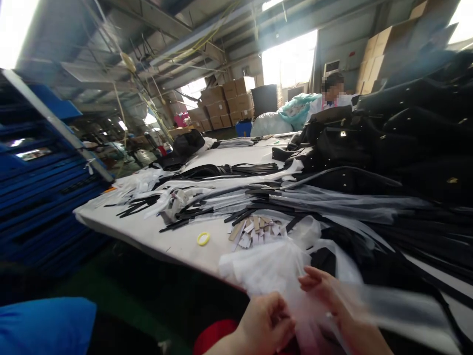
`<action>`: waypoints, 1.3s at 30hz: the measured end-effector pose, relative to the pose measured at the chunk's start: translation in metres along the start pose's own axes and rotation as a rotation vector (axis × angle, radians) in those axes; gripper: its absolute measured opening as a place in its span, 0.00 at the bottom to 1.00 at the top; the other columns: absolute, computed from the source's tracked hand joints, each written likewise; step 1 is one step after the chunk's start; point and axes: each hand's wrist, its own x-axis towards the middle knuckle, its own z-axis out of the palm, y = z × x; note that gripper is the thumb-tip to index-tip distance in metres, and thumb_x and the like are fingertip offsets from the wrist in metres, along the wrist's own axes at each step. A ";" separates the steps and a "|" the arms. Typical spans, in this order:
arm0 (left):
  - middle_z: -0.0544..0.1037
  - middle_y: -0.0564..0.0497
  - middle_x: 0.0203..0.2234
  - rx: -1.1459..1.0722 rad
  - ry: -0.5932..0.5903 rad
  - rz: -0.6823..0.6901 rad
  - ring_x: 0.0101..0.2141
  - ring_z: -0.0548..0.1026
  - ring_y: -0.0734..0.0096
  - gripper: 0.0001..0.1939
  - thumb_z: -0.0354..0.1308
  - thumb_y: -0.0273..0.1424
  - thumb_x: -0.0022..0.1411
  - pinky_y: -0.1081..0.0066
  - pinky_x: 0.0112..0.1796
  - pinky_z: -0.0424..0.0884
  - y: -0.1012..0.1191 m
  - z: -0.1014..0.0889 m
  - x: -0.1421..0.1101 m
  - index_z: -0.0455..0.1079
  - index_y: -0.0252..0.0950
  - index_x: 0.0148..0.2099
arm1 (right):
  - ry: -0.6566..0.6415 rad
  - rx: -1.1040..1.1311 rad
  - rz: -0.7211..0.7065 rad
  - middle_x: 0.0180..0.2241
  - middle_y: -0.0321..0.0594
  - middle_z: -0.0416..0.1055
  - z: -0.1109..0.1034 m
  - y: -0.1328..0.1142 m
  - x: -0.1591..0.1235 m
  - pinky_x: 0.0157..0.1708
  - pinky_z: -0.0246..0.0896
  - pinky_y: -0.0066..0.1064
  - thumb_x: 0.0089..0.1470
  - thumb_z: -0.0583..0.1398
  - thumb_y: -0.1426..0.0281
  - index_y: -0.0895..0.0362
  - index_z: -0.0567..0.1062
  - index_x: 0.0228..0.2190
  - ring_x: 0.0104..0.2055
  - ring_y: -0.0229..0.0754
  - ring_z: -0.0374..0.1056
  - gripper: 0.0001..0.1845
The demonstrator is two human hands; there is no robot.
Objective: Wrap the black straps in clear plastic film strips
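Note:
My left hand [266, 320] is low in the view, its fingers curled together on the edge of a thin, translucent white plastic sheet [258, 268]. Just right of it is my right hand [327, 293], slightly blurred, its fingers stretched to the left against the same bunched sheet. A blurred translucent strip [399, 305] trails across my right wrist toward the right edge. The sheet lies over the table's front edge, and its folds hide part of both hands' fingertips. Close behind it sits a pile of small white and tan card pieces [254, 230].
The white table [121, 222] carries a yellow ring [203, 239], black strips [221, 170] and several bundles in clear film [236, 201]. Black bags [377, 143] are heaped at right. A person [330, 98] is behind them. Blue stacked racks [44, 177] stand left; cartons [225, 101] are at the back.

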 end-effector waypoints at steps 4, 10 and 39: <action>0.78 0.49 0.30 0.073 -0.009 0.032 0.29 0.74 0.67 0.15 0.64 0.42 0.55 0.73 0.28 0.66 -0.021 -0.016 -0.017 0.76 0.35 0.37 | -0.235 0.036 0.206 0.33 0.49 0.79 0.023 -0.006 0.006 0.40 0.71 0.37 0.54 0.58 0.43 0.59 0.80 0.36 0.36 0.48 0.75 0.31; 0.75 0.48 0.22 -0.438 -0.112 0.085 0.28 0.74 0.65 0.32 0.53 0.59 0.58 0.68 0.34 0.70 -0.009 -0.022 -0.003 0.77 0.32 0.32 | -0.811 -0.092 0.329 0.32 0.46 0.78 0.051 0.001 -0.006 0.39 0.67 0.34 0.59 0.54 0.44 0.60 0.79 0.36 0.34 0.43 0.73 0.32; 0.62 0.57 0.15 -0.621 0.385 0.086 0.19 0.56 0.82 0.30 0.73 0.50 0.39 0.76 0.21 0.50 -0.034 -0.038 0.012 0.61 0.33 0.19 | -0.165 -1.136 -0.109 0.47 0.50 0.76 0.026 -0.022 0.221 0.47 0.65 0.35 0.62 0.52 0.67 0.62 0.76 0.49 0.46 0.47 0.73 0.20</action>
